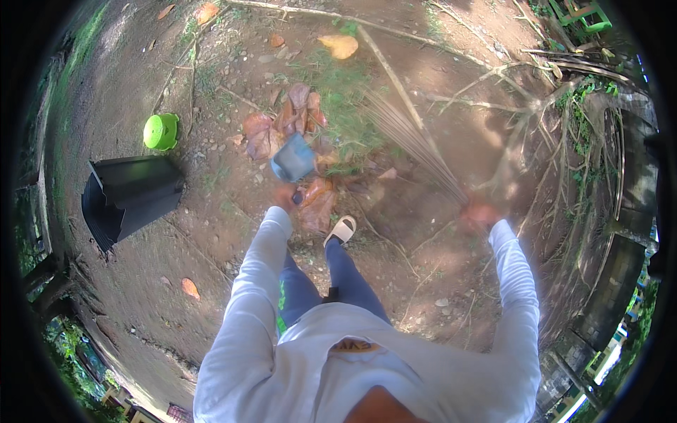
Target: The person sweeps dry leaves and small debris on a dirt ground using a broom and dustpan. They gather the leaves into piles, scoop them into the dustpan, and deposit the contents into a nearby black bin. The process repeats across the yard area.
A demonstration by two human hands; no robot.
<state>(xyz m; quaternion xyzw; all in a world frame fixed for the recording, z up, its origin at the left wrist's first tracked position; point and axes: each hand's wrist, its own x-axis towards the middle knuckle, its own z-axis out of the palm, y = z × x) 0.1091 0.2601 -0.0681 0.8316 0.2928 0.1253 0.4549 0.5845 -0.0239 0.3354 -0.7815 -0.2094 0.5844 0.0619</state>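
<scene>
My left hand, blurred, is closed around the dark-ended handle of a blue dustpan. Large dry brown leaves lie close about the pan, some beyond it and some on the near side by my sandal. Out to the right, my right hand grips the bound end of a stick broom. Its thin bristles fan away to the upper left, with blurred tips over a grass patch. Whether any leaves sit inside the dustpan is hard to tell.
A black plastic bin lies on its side at the left, with a lime-green plastic basket beyond it. Bare tree roots spread over the soil at right, beside a stone wall. A yellow leaf lies farther ahead.
</scene>
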